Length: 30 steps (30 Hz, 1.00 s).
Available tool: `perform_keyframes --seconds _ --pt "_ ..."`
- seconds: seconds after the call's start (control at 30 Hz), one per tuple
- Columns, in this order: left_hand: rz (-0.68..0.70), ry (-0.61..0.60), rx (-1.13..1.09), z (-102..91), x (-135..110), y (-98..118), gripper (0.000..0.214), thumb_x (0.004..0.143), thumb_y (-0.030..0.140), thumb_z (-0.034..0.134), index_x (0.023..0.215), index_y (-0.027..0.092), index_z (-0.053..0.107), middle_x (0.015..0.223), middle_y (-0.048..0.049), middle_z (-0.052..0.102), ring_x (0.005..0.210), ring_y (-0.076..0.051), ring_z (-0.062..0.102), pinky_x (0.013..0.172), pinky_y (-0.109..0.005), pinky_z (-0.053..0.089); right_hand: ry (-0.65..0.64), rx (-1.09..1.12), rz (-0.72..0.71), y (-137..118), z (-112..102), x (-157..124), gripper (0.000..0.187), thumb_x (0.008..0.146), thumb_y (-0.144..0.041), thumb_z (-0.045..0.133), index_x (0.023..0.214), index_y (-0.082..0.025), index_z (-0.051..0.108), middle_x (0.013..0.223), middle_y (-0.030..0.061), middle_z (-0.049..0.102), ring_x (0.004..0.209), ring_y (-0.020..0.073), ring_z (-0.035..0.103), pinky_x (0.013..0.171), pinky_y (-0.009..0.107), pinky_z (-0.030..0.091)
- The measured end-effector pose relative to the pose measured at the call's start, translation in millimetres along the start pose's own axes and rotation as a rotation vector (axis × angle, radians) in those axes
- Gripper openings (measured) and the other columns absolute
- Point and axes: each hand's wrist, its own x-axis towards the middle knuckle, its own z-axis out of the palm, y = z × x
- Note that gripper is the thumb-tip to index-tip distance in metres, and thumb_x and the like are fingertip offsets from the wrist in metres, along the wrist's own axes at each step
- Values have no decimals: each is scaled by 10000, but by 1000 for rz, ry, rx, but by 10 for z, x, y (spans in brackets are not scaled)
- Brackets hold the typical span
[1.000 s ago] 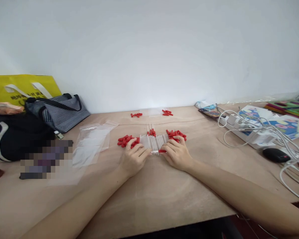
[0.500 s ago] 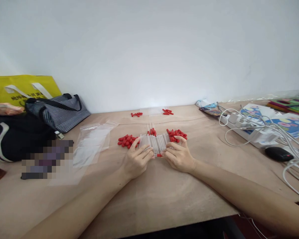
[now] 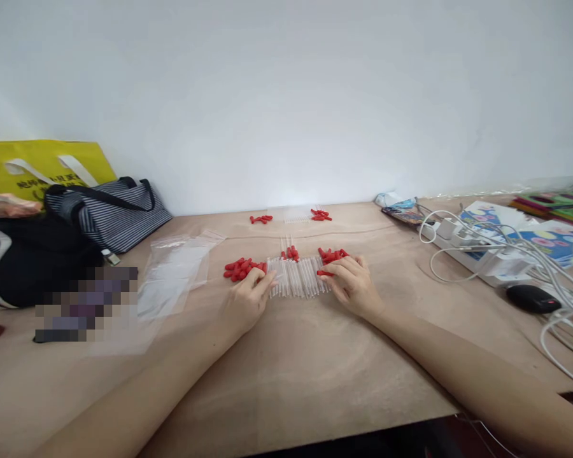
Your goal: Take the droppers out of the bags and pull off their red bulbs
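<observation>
Slender clear tubes lie side by side in a row on the table. At the row's left end is my left hand, thumb and forefinger pinched together; what sits between them is hidden. Red rubber dropper bulbs are heaped just beyond that hand. My right hand is at the right end, with one red bulb showing at its curled fingertips. Behind it is a second heap of red bulbs, partly covered by the fingers. Past the row lie a few tubes with red bulbs at their near ends.
Farther back are more tubes between two small groups of red bulbs. Clear plastic bags and a striped bag lie to the left. A power strip, white cables and a black mouse occupy the right.
My hands have moved apart from the front of the row, where they held a piece with a red bulb between them. The left went left, the right went right.
</observation>
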Motion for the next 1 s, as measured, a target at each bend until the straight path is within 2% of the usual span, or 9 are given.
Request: perform_keyframes --seconds 0.07,0.17,0.27,0.37,0.47,0.57,0.7,0.8,1.0 --pt "-50 -6 -24 32 28 51 336 879 172 321 1164 104 487 811 -64 508 661 -111 536 633 -217 473 12 49 46 54 29 17 126 833 -226 471 898 -206 577 836 49 627 778 157 570 698 312 394" --pt "-46 15 -60 66 96 83 367 851 115 322 1189 69 457 867 -93 488 756 -138 539 692 -251 483 60 128 113 164 47 41 202 836 -184 413 973 -208 560 888 75 595 812 167 571 684 302 449" --pt "-13 65 -107 112 191 88 299 829 95 376 1080 111 538 842 -75 529 750 -137 546 678 -245 483 133 144 189 292 49 55 199 818 -182 417 965 -204 550 888 76 577 792 164 571 693 304 473" --pt "13 96 -143 185 291 115 227 820 91 402 947 146 582 792 -47 571 723 -131 561 672 -240 479 190 143 310 426 50 49 127 790 -207 450 884 -202 536 792 47 570 713 157 561 654 308 482" --pt "64 83 -114 259 365 179 189 813 91 404 853 141 582 745 -41 586 709 -140 570 667 -249 475 205 169 383 546 63 30 78 770 -236 477 780 -197 544 784 45 550 715 155 553 645 304 488" --pt "104 50 -75 309 407 255 190 785 65 391 807 134 567 730 -45 592 711 -153 573 666 -259 473 212 196 432 631 97 13 131 766 -263 494 798 -179 589 861 74 531 788 169 550 674 311 497" --pt "81 -53 -39 348 442 336 201 738 39 386 778 135 558 696 -38 582 662 -156 565 624 -261 466 183 219 443 676 139 7 235 809 -273 438 925 -169 615 914 95 522 871 183 542 750 333 489" --pt "51 -128 -24 366 466 372 199 722 34 391 756 137 558 693 -40 579 661 -160 565 614 -263 463 131 220 414 680 138 5 259 817 -273 432 995 -174 592 901 88 547 829 174 562 758 331 486" --pt "-9 -169 -111 363 464 419 140 749 126 431 784 144 566 703 -51 592 687 -179 575 640 -293 476 26 222 462 681 105 -16 207 804 -299 452 906 -177 585 891 74 620 804 175 591 754 340 480"
